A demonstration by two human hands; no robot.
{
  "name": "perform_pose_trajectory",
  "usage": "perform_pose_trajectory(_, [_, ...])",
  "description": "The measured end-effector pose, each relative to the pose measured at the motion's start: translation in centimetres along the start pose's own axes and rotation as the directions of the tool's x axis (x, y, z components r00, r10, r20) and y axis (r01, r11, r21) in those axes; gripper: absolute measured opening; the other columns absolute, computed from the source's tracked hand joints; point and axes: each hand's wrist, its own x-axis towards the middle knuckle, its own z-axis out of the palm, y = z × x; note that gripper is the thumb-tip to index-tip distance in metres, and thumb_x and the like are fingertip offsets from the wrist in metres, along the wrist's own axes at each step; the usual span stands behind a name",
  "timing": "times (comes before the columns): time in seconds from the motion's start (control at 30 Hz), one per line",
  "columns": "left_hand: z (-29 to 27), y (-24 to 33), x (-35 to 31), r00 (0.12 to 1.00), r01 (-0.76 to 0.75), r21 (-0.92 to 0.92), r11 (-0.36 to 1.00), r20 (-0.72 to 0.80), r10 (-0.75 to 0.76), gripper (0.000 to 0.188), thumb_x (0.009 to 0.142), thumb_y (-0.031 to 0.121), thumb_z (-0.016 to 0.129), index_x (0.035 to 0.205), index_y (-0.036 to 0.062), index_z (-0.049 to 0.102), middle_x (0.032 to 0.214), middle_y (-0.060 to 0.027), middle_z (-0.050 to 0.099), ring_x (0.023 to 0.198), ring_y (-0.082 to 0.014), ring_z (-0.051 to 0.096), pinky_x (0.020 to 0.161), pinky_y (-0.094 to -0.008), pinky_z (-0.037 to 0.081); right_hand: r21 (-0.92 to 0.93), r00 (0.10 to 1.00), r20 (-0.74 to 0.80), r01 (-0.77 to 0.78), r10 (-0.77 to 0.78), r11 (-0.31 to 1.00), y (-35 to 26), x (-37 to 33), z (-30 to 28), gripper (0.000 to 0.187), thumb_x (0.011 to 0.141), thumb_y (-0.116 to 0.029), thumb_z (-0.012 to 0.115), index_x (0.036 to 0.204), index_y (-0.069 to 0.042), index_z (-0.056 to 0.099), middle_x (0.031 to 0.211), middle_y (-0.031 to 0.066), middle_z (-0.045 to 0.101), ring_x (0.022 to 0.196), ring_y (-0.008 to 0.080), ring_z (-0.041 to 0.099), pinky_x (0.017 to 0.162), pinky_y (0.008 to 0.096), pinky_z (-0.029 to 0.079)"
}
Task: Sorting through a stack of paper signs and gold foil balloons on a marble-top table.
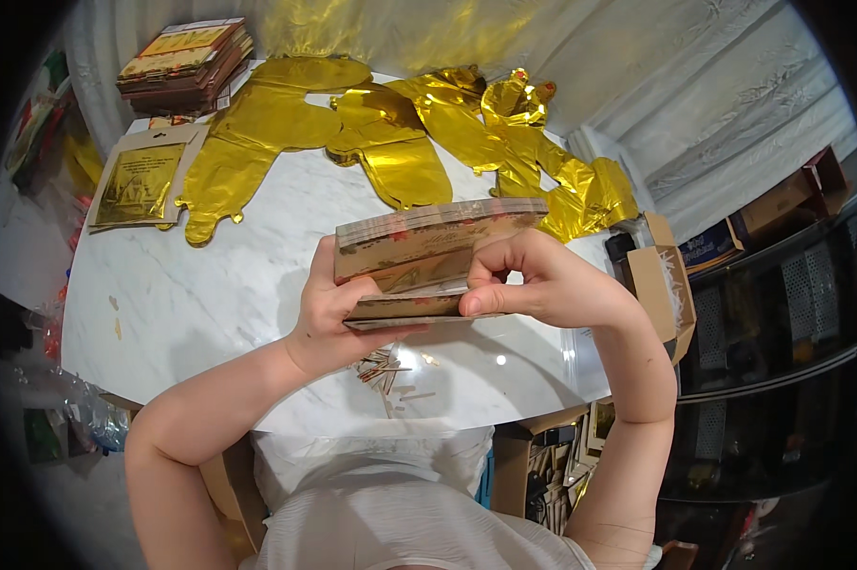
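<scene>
Above the near part of the white table, I hold a stack of brown printed cardboard sleeves (419, 249) with red and green decoration. My left hand (326, 309) is closed round the left end, its thumb inside the gap that parts the stack. Several sleeves stand tilted up on the far side, and a thinner part (404, 306) lies on the near side. At the right end, my right hand (537, 275) has its thumb and bent index finger closed on the near part. The other right fingers are partly hidden.
Flat gold foil balloons (286, 119) spread across the back of the marbled table (162, 313). A flat package with gold foil (143, 180) lies at left, before a tall stack of packages (186, 66). Small brown sticks (383, 369) lie below my hands. An open carton (661, 275) stands right.
</scene>
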Motion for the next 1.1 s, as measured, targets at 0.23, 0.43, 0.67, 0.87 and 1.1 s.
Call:
perform_pose_trajectory(0.23, [-0.6, 0.1, 0.2, 0.999, -0.049, -0.020, 0.999, 0.010, 0.049, 0.033, 0.060, 0.011, 0.096, 0.081, 0.0106, 0.070, 0.125, -0.0147, 0.056, 0.117, -0.0304, 0.055, 0.090, -0.0372, 0.051, -0.033, 0.950, 0.129, 0.289, -0.283, 0.957, 0.3, -0.9, -1.9, 0.027, 0.094, -0.027, 0.079, 0.092, -0.003, 0.065, 0.091, 0.0011, 0.061, 0.087, 0.0147, 0.055, 0.082, 0.0313, 0.046])
perform_pose_trajectory(0.43, [-0.4, 0.1, 0.3, 1.000, -0.018, -0.017, 1.000, -0.011, 0.018, 0.032, 0.062, 0.012, 0.097, 0.079, 0.0110, 0.070, 0.125, -0.0149, 0.054, 0.117, -0.0297, 0.055, 0.089, -0.0368, 0.052, -0.294, 0.916, 0.053, 0.395, -0.398, 0.870, -0.2, -1.4, -1.5, 0.019, 0.097, -0.017, 0.073, 0.104, -0.003, 0.064, 0.096, 0.0054, 0.063, 0.090, 0.0204, 0.058, 0.085, 0.0332, 0.048])
perform_pose_trajectory(0.67, [0.0, -0.1, 0.4, 0.999, -0.007, 0.058, 0.998, -0.039, 0.009, 0.032, 0.065, 0.018, 0.098, 0.081, 0.0109, 0.071, 0.125, -0.0150, 0.057, 0.115, -0.0321, 0.055, 0.094, -0.0406, 0.051, -0.366, 0.807, -0.179, 0.477, -0.563, 0.799, 0.2, -1.0, -0.5, 0.011, 0.091, -0.005, 0.073, 0.100, -0.003, 0.065, 0.093, 0.0066, 0.063, 0.084, 0.0246, 0.063, 0.076, 0.0328, 0.051])
perform_pose_trajectory(0.87, [-0.1, -0.4, 0.2, 0.999, 0.041, 0.076, 0.996, -0.012, -0.040, 0.039, 0.063, 0.022, 0.099, 0.091, 0.0107, 0.074, 0.126, -0.0133, 0.058, 0.118, -0.0327, 0.053, 0.098, -0.0416, 0.051, -0.699, 0.727, 0.010, 0.496, -0.686, 0.515, -0.1, -1.3, -1.0, 0.024, 0.077, -0.002, 0.075, 0.099, -0.006, 0.068, 0.099, 0.0079, 0.064, 0.088, 0.0297, 0.064, 0.075, 0.0369, 0.054])
perform_pose_trajectory(1.1, [0.2, 0.3, 0.0, 0.974, 0.216, -0.125, 0.968, -0.046, -0.223, 0.060, 0.057, 0.030, 0.102, 0.103, 0.0134, 0.068, 0.124, -0.0134, 0.058, 0.123, -0.0349, 0.047, 0.103, -0.0437, 0.047, -0.639, 0.782, -0.042, 0.457, -0.622, 0.618, -0.4, -1.0, -0.5, 0.029, 0.080, 0.002, 0.080, 0.101, -0.005, 0.062, 0.103, 0.0087, 0.061, 0.096, 0.0316, 0.061, 0.079, 0.0388, 0.053])
